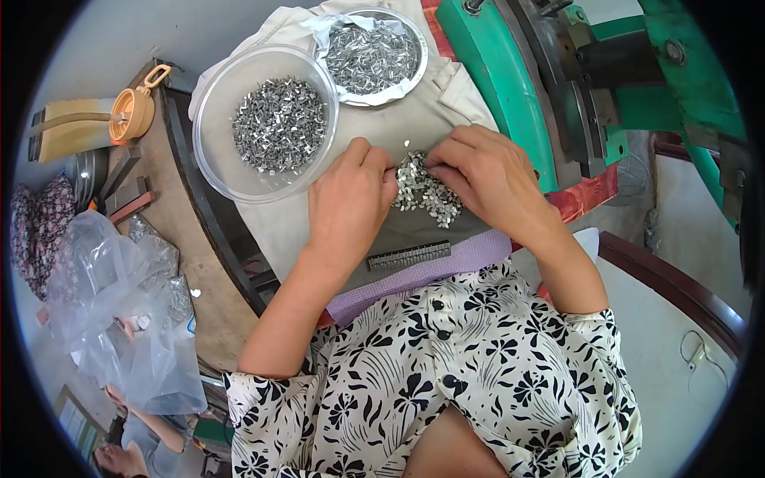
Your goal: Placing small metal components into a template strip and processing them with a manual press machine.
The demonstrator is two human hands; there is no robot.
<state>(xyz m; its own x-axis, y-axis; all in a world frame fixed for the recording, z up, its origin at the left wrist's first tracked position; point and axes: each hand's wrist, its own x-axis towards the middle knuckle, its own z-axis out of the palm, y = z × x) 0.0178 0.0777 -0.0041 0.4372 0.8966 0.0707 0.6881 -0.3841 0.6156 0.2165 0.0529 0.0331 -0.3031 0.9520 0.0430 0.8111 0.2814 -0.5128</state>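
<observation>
A pile of small silvery pieces (428,193) lies on the cloth (291,231) between the two hands. The left hand (353,191) bends its fingers inward at the pile's left edge; the right hand (488,171) reaches its upper right. Whether either grip is pinching a piece, I cannot tell.

Small, silvery flakes of shiny metal (426,193) lie between the left hand (349,191) and the right hand (488,169) on matt beige cloth (381,127). Beyond the left is a round, clear tub of smooth plastic (213,163); beyond the right, a green machine of painted metal (500,76).
</observation>
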